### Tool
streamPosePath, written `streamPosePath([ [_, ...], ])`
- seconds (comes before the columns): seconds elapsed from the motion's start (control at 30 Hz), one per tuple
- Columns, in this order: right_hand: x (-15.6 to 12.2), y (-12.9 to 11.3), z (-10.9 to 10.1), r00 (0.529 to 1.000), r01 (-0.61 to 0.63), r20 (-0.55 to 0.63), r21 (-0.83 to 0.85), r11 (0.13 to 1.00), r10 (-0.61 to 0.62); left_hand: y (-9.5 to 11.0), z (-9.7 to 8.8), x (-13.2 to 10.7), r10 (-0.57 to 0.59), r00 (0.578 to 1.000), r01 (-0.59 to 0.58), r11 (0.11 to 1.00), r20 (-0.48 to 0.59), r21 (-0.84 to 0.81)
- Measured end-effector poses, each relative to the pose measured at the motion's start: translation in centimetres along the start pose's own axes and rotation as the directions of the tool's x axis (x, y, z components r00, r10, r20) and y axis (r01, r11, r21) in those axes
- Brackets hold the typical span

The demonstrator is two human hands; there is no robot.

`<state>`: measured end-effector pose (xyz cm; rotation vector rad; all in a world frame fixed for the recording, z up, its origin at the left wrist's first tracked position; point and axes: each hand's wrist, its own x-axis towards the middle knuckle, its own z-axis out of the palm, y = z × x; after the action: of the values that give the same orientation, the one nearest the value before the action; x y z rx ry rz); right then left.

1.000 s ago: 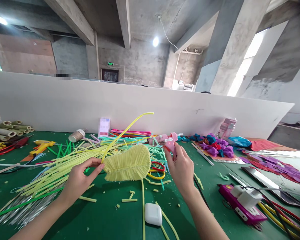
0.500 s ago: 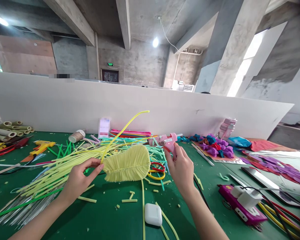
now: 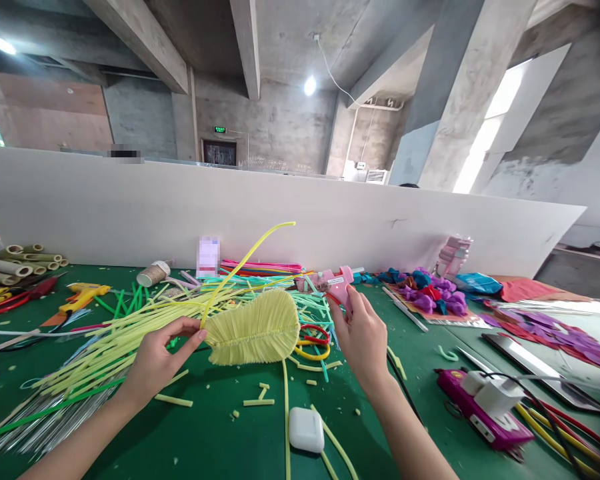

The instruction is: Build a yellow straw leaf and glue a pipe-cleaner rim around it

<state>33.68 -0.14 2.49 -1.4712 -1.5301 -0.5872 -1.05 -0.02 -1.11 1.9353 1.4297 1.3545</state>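
Between thumb and fingers, my left hand (image 3: 167, 357) pinches the left end of a pale yellow pleated leaf shape (image 3: 255, 328), held above the table. A bright yellow fuzzy stem (image 3: 245, 260) curves up and right from that same pinch. My right hand (image 3: 363, 337) grips a pink glue gun (image 3: 341, 285), its nozzle end pointing left, just above and behind the leaf's right end. Scissors with red and yellow handles (image 3: 314, 343) lie on the table past the leaf, partly covered by it.
The green table (image 3: 230, 440) carries a heap of pale yellow fuzzy stems (image 3: 115, 340) and a white earbud case (image 3: 307, 429). A purple power strip (image 3: 485, 407) with plugs sits right. A yellow glue gun (image 3: 83, 297) lies left. A white partition (image 3: 280, 213) stands behind.
Almost nothing differs. Both hands keep their holds on the leaf and the glue gun; the view has shifted very slightly.
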Motion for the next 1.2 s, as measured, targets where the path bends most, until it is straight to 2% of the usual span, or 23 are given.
streamPosePath([
  [1.2, 0.12, 0.99, 0.34, 0.999, 0.001, 0.034, -0.075, 0.997, 0.001, -0.75, -0.03, 0.17, -0.048, 0.999, 0.048, 0.999, 0.016, -0.015],
])
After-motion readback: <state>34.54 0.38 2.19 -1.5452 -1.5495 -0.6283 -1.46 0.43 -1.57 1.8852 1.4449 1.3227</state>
